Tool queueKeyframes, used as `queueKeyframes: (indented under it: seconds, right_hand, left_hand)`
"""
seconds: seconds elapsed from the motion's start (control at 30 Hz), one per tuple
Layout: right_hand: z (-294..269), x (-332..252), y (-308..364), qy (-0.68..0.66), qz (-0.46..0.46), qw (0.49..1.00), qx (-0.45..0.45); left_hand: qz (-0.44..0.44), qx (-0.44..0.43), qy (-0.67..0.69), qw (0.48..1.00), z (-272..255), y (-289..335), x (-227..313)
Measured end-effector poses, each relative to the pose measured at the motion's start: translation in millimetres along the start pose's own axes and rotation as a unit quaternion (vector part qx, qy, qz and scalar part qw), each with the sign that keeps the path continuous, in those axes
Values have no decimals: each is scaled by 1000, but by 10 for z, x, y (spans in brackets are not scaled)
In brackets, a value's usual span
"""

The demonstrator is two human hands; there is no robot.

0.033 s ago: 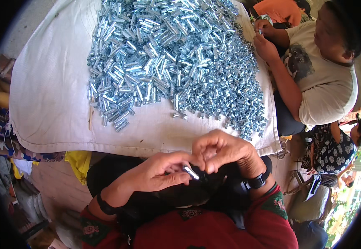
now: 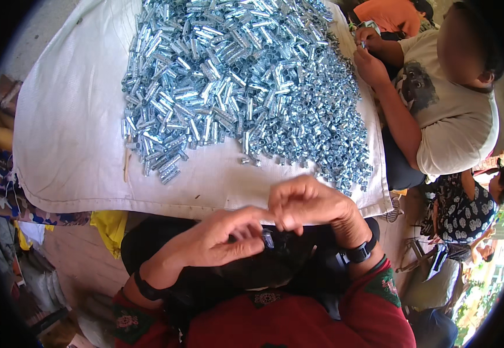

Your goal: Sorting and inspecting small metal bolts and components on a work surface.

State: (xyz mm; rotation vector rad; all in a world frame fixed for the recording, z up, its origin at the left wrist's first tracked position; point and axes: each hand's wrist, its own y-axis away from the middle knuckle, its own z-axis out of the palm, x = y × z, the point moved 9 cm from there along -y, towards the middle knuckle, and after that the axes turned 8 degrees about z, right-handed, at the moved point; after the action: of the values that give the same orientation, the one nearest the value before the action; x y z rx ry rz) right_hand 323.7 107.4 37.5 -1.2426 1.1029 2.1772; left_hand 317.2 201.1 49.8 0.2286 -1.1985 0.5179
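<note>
My left hand point(image 2: 220, 236) is curled over my lap, just in front of the table edge. At its thumb and fingertips is a small shiny metal sleeve point(image 2: 268, 238), partly hidden and a little blurred. My right hand point(image 2: 310, 203) is bent above and beside it, thumb and fingers pinched together close to the left fingertips. Whatever sits in that pinch is hidden. Beyond my hands a large pile of slotted metal sleeves point(image 2: 205, 87) lies on the white cloth point(image 2: 72, 133). Many small metal nuts or rings point(image 2: 315, 139) are heaped along its right side.
A co-worker in a pale shirt point(image 2: 460, 116) sits at the table's right side, handling a small piece. Another person in orange point(image 2: 388, 16) is beyond. A yellow cloth point(image 2: 108, 229) hangs below the table's left front. Further right, someone in a patterned garment point(image 2: 466, 203) sits.
My right fingertips have moved slightly up and toward the left fingers. The metal sleeve has tilted and now shows less shine. The piles have not moved.
</note>
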Motion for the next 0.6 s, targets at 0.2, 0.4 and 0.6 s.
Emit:
queueKeyframes:
  seconds: [0.2, 0.4, 0.6]
  right_hand:
    - [-528, -240, -85, 326, -168, 822, 436]
    - [-220, -395, -141, 556, -178, 651, 485]
    - [-180, -360, -127, 601, -165, 644, 444]
  left_hand:
    - [142, 206, -581, 775, -671, -325, 389]
    - [53, 207, -714, 667, -726, -676, 307]
    - [65, 228, -694, 680, -773, -687, 275]
